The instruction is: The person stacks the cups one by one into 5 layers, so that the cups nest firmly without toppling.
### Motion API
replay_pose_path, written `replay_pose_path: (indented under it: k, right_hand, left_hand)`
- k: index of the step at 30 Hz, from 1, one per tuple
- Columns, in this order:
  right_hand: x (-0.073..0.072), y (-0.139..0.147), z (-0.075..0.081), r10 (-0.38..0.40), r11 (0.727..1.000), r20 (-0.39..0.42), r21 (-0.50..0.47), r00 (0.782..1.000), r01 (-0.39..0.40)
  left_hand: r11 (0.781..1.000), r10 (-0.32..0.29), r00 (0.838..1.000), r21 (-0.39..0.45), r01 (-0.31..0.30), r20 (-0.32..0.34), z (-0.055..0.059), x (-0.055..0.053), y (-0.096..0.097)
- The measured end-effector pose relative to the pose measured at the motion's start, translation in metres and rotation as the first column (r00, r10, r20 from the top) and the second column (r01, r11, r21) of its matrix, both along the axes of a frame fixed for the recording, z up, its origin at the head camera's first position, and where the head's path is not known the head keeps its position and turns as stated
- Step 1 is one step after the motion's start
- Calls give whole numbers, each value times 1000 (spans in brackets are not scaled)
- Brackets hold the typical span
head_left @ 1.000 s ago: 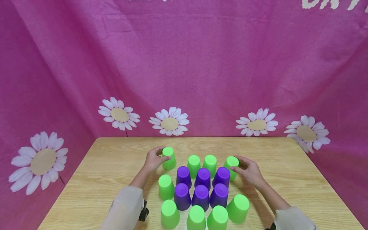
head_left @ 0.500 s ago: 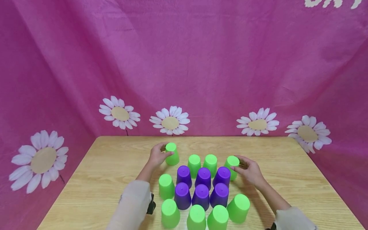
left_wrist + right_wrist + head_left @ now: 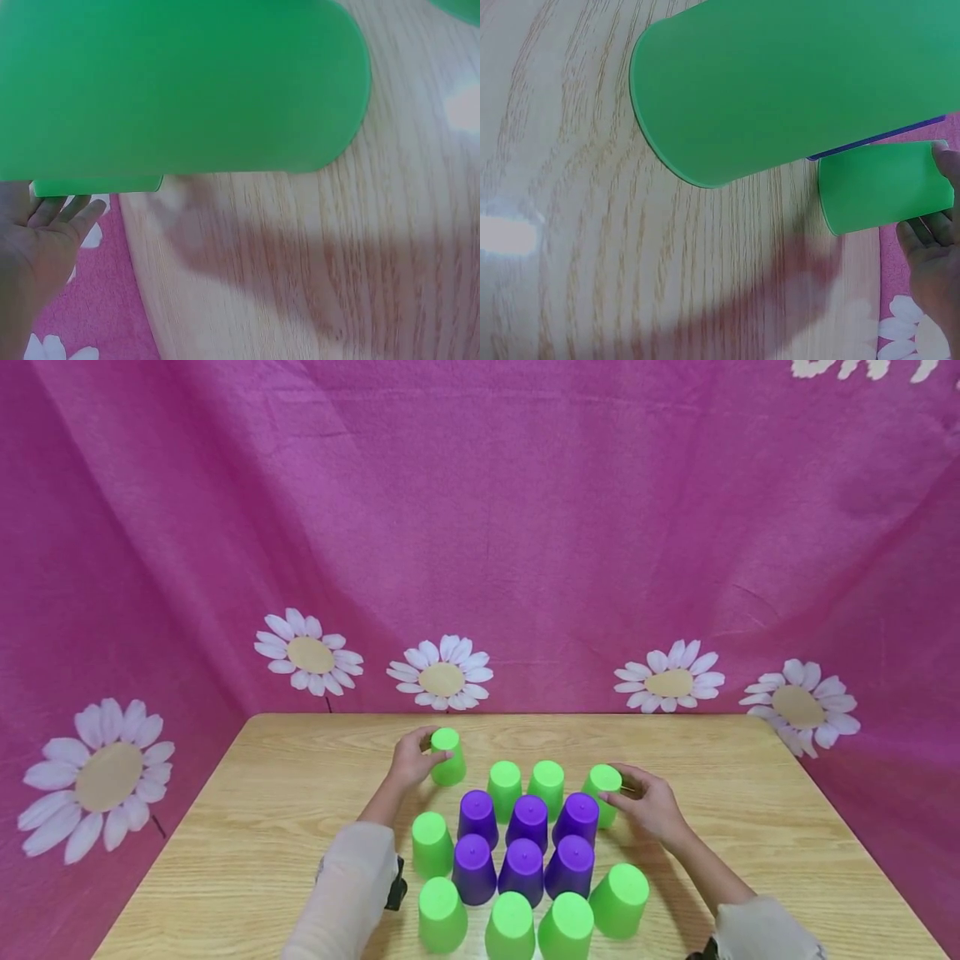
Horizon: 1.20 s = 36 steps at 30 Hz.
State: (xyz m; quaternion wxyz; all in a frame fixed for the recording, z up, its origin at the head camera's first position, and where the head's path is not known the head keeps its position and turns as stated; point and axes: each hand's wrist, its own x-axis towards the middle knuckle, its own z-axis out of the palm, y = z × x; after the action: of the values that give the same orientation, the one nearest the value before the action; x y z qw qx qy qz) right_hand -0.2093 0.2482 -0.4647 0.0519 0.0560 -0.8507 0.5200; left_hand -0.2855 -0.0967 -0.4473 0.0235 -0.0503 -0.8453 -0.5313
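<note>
My left hand grips an upside-down green cup near the back of the table, thumb across its front. Over on the right, my right hand holds another green cup at the back right corner of the group, thumb on the near side and fingers behind. Between the hands stand two more green cups, a left one and a right one. Several purple cups fill the middle in two rows. In the right wrist view the held cup sits between thumb and fingers.
Green cups stand on the left side, at the front left corner, along the front and at the front right. The wooden table ends at a pink curtain with daisies.
My left hand has moved its green cup slightly back and to the right, toward the far table edge. My right hand stays on its cup.
</note>
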Motion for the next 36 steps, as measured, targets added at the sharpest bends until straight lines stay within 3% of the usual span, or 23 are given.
replay_pose_path:
  k: [5, 15, 27, 36]
  right_hand:
    - [0, 0, 0, 7, 1000, -2, 1, 1000, -7]
    - [2, 2, 11, -29, 997, -4, 75, 1000, 30]
    - [3, 14, 42, -15, 995, -53, 98, 999, 20]
    - [-3, 13, 67, 7, 997, -129, 72, 992, 2]
  left_hand:
    - [1000, 1, 1000, -7, -1, -8, -3, -1, -1]
    - [999, 49, 996, -17, -48, 79, -6, 2, -10]
    - [1000, 23, 992, -17, -21, 121, 0, 30, -38]
    - [999, -31, 995, -16, 32, 100, 9, 53, -45]
